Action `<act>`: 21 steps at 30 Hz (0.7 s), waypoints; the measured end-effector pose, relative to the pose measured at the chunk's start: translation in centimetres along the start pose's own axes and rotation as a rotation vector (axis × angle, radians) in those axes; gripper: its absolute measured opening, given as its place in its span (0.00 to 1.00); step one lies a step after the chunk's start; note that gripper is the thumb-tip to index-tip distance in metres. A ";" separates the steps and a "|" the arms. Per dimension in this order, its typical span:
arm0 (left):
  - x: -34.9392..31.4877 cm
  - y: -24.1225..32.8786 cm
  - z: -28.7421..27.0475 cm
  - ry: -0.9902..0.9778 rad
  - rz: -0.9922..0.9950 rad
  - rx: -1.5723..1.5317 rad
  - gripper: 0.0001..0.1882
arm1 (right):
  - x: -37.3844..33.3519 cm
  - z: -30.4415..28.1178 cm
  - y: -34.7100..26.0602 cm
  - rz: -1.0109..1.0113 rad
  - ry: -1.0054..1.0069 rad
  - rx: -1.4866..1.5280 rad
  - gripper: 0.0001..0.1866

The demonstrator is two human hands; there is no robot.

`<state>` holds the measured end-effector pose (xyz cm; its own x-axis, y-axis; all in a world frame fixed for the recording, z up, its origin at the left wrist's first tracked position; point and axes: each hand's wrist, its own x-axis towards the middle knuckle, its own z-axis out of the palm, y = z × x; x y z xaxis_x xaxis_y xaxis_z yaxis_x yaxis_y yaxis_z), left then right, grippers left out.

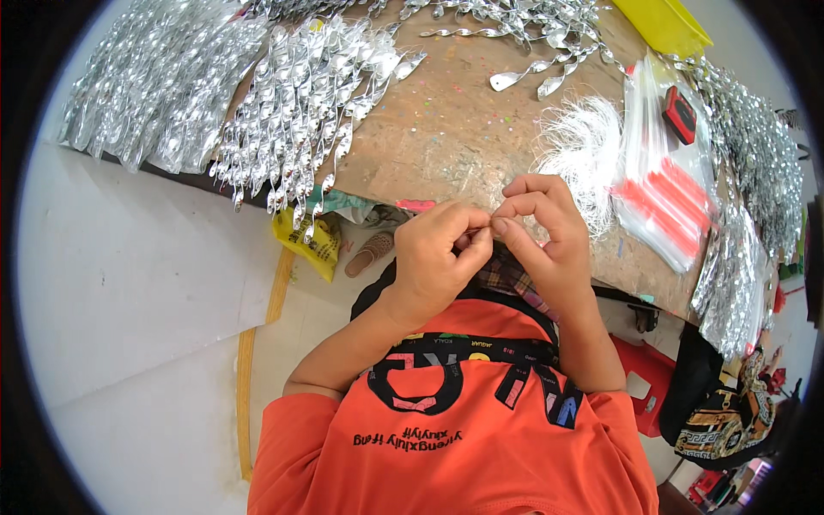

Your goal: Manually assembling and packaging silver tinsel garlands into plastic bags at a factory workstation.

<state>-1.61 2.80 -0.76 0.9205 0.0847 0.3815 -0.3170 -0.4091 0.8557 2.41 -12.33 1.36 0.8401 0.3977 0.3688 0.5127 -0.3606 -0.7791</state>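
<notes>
My left hand (439, 253) and my right hand (548, 236) meet in front of my chest, by the near edge of the table. Thumb and forefinger are pinched on each hand, fingertips touching. Whatever they hold between them is too small to make out. My right hand's other fingers are loosely bent. Just beyond my right hand lies a loose bundle of thin white strings (585, 142). A small pink-red piece (416, 205) lies at the table edge beside my left hand. Twisted silver spiral strips (300, 94) are heaped farther to the left, some hanging over the edge.
More silver spirals in plastic (163, 86) cover the table's far left; others (747, 146) line its right side. Transparent sleeves with red ends (665, 202) lie right, near a red-and-black box (680, 115). A yellow tray (663, 26) stands far right. Below are a yellow bag (309, 245) and a red stool (639, 378).
</notes>
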 end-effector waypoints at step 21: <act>0.5 -0.5 -1.0 -0.218 -0.563 -0.922 0.06 | -1.1 0.2 1.8 0.084 0.018 0.219 0.06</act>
<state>-1.24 3.94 -0.72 0.9786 -0.1535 -0.1374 0.1954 0.4808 0.8547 2.38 -13.20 -0.56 0.8824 0.3577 0.3056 0.3919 -0.1996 -0.8981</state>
